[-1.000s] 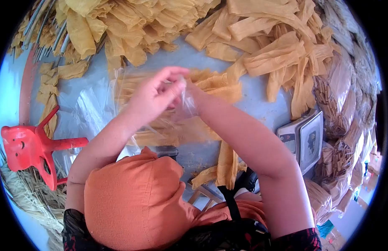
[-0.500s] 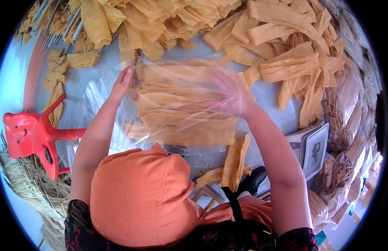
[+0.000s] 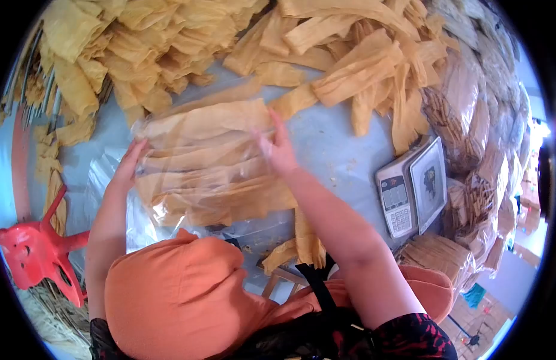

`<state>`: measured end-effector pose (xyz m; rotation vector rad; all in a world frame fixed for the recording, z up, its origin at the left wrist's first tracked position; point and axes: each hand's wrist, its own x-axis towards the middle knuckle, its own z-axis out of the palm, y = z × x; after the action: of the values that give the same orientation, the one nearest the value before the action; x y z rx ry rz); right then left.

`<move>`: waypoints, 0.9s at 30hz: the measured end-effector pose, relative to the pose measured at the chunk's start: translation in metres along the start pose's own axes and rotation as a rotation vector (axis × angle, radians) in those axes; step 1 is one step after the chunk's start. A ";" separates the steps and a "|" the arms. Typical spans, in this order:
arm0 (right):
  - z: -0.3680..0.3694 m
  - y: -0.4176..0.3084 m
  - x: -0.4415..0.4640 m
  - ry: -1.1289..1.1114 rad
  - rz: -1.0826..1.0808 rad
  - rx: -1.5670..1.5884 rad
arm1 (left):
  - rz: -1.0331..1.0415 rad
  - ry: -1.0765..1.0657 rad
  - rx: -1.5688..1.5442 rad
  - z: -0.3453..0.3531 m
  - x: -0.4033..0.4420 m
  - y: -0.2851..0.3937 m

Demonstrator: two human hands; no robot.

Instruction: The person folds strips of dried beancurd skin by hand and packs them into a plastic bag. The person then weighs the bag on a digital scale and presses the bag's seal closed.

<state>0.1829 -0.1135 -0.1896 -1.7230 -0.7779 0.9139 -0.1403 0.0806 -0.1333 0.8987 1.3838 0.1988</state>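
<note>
A clear plastic bag [image 3: 164, 210] holds a stack of flat, wrinkled, yellow-tan strips that look like dried tofu skin [image 3: 212, 156]. My left hand [image 3: 133, 159] grips the bag's left end, fingers curled at its edge. At the right end, my right hand [image 3: 279, 147] holds the bag and the strip ends between thumb and fingers; it is slightly blurred. The bag lies over the grey-blue tabletop, in front of the orange head covering [image 3: 176, 294]. Loose tan strips [image 3: 308, 237] hang near the table's front edge, below my right forearm.
Large heaps of tan strips [image 3: 152, 36] cover the far side, with more loose strips [image 3: 356, 72] at the right. A digital scale [image 3: 398, 198] stands at the right, beside filled plastic bags [image 3: 476, 198]. A red plastic stool [image 3: 35, 252] is at the left.
The view has shifted, so the scale shows more fully. My right hand has come off the bag's upper face and now grips its right end. My left hand stays at the left end.
</note>
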 end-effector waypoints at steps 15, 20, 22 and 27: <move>-0.138 0.016 0.085 0.691 0.245 -0.107 | 0.956 0.170 0.761 0.113 0.004 0.067; -0.162 0.007 0.107 0.523 0.661 0.304 | 0.962 -0.270 0.748 0.201 -0.021 0.072; -0.160 0.018 0.109 0.504 0.601 0.399 | 0.933 -0.501 0.733 0.219 -0.027 0.073; -0.149 0.000 0.084 0.385 0.445 0.585 | 0.906 -0.562 0.770 0.233 -0.029 0.070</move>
<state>0.3529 -0.1130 -0.1748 -1.4848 0.1369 0.9395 0.0889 0.0091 -0.0834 2.0177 0.4184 0.0710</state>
